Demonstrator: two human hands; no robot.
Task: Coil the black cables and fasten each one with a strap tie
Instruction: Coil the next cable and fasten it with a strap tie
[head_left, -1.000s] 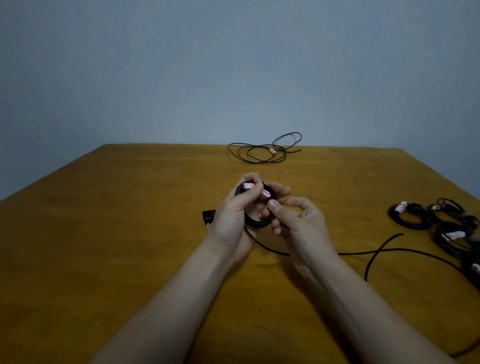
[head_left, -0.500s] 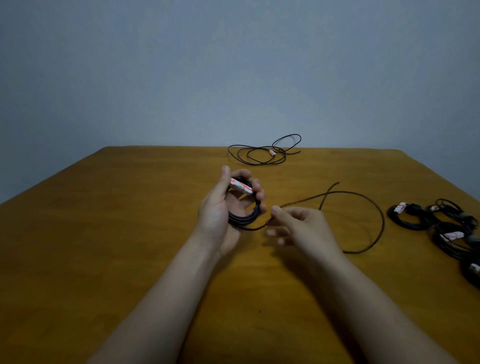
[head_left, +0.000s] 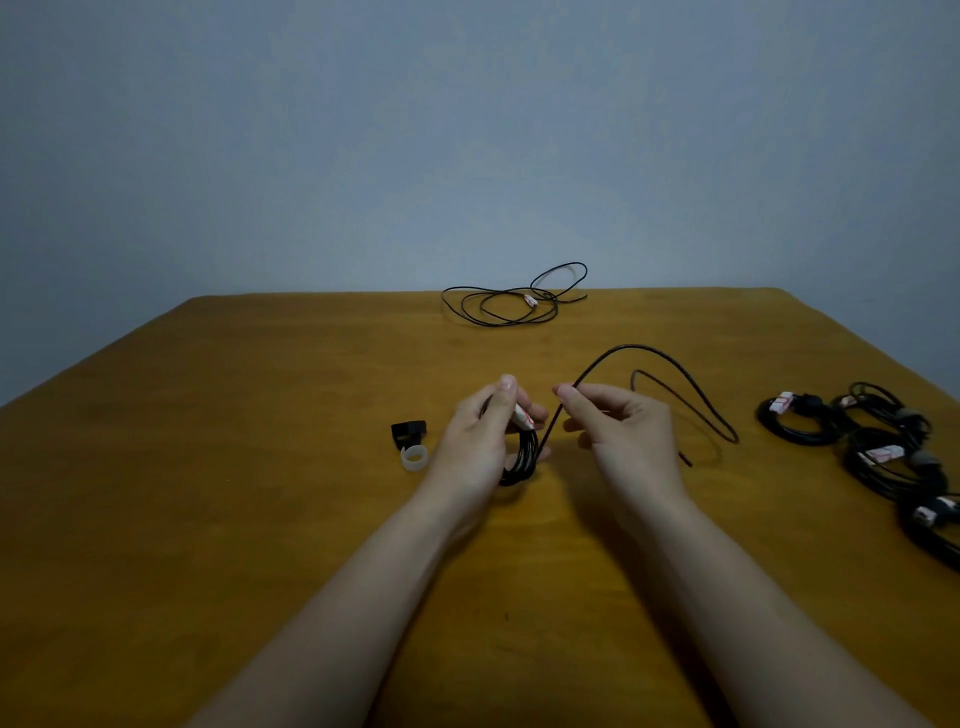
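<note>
My left hand (head_left: 480, 436) grips a small coil of black cable (head_left: 523, 457) with a white-and-red tag at its top, held upright above the wooden table (head_left: 234, 467). My right hand (head_left: 621, 428) pinches the free length of the same cable (head_left: 670, 364) just right of the coil. That free length arcs up and over to the right, and its end lies on the table near my right wrist. A black strap tie (head_left: 409, 431) and a small translucent ring (head_left: 414, 458) lie just left of my left hand.
A loose uncoiled black cable (head_left: 511, 301) lies at the table's far edge. Several coiled, tagged black cables (head_left: 878, 457) are piled along the right edge. The wall rises behind the table.
The free cable swung from a wide flat loop on the table into a raised arc. My right hand rose and pinches it nearer the coil. The strap tie and ring are uncovered again.
</note>
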